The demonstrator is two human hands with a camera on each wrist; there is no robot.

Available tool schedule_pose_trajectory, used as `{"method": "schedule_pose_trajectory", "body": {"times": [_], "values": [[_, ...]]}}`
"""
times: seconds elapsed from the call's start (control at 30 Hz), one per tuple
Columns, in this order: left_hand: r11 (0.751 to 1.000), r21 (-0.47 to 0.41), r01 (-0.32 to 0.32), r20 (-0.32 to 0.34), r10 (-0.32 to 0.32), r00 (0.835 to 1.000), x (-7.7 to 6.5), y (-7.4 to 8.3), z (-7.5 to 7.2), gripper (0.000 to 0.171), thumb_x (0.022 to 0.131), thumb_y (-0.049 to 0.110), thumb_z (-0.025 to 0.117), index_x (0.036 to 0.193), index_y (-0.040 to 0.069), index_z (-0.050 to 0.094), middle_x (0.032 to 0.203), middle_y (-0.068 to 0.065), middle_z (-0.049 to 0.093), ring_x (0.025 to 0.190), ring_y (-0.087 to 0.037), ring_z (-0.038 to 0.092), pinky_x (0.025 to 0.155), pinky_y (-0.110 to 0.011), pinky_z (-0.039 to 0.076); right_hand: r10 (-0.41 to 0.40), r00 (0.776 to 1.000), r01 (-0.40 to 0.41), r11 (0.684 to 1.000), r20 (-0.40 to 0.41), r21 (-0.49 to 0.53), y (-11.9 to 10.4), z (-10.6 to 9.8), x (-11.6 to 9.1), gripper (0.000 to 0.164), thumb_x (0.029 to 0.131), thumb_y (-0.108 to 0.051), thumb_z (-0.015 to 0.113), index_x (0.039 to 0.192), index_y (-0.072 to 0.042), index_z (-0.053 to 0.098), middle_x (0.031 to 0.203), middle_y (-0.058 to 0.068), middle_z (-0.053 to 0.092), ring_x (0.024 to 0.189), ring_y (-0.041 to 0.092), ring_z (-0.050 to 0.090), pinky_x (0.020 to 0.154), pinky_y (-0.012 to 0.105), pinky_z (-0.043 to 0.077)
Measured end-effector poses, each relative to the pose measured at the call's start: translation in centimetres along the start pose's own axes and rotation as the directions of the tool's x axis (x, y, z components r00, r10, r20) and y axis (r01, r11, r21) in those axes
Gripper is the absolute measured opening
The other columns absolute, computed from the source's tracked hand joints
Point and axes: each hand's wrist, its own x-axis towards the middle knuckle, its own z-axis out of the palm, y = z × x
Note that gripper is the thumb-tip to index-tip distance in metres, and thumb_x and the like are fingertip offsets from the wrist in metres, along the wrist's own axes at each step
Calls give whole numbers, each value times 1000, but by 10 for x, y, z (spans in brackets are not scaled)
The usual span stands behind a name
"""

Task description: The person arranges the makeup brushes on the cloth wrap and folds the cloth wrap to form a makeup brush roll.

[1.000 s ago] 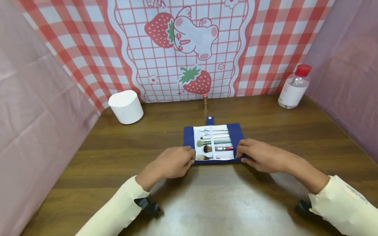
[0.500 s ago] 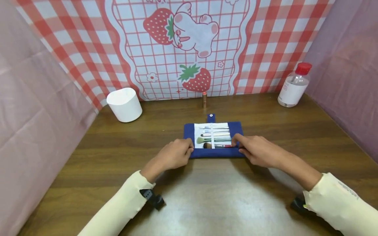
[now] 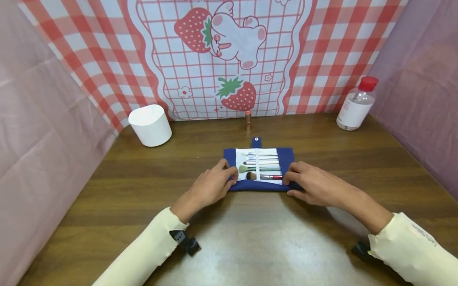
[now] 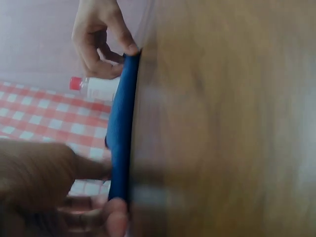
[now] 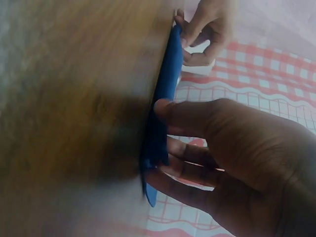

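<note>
A navy makeup brush roll point(image 3: 285, 159) lies unrolled on the table, white inside, its near edge turned up in a fold. Several makeup brushes point(image 3: 264, 162) sit under its white elastic band; one has a red and black handle. At the near left corner my left hand point(image 3: 211, 184) grips the folded edge. My right hand point(image 3: 316, 184) holds the near right corner, thumb in front and fingers over the top. Both wrist views show the blue fold point(image 4: 122, 113) between thumb and fingers, low along the table. A snap tab point(image 3: 256, 142) sticks out at the far side.
Behind the roll stands a small copper lipstick tube point(image 3: 248, 121). A white cup point(image 3: 150, 126) is at the back left, a clear bottle with red cap point(image 3: 357, 104) at the back right. Checked cloth point(image 3: 329, 59) hangs behind the wooden table point(image 3: 171, 167).
The near edge has been folded up and over the nearest brush, hiding it. Over the last half second, my right fingers have shifted slightly outward and the left fingers have moved farther up the corner.
</note>
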Motion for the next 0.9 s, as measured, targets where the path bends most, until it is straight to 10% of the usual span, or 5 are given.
{"method": "schedule_pose_trajectory", "body": {"times": [0.27, 0.9], "values": [[999, 32, 36, 122, -40, 992, 0, 0, -7, 27, 93, 44, 71, 111, 25, 66, 113, 1, 49, 78, -16, 54, 61, -34, 47, 19, 1000, -18, 999, -10, 45, 0, 1, 0, 18, 90, -20, 78, 107, -16, 73, 103, -1, 63, 96, 15, 59, 83, 40, 54], [994, -109, 0, 18, 2, 1000, 20, -13, -2, 12, 101, 14, 61, 102, 5, 68, 91, -4, 65, 86, -22, 60, 81, -39, 50, 195, 972, -168, 966, -132, 195, 7, 13, 4, 12, 99, -6, 62, 107, -15, 62, 97, 3, 62, 82, 17, 56, 69, 38, 51]]}}
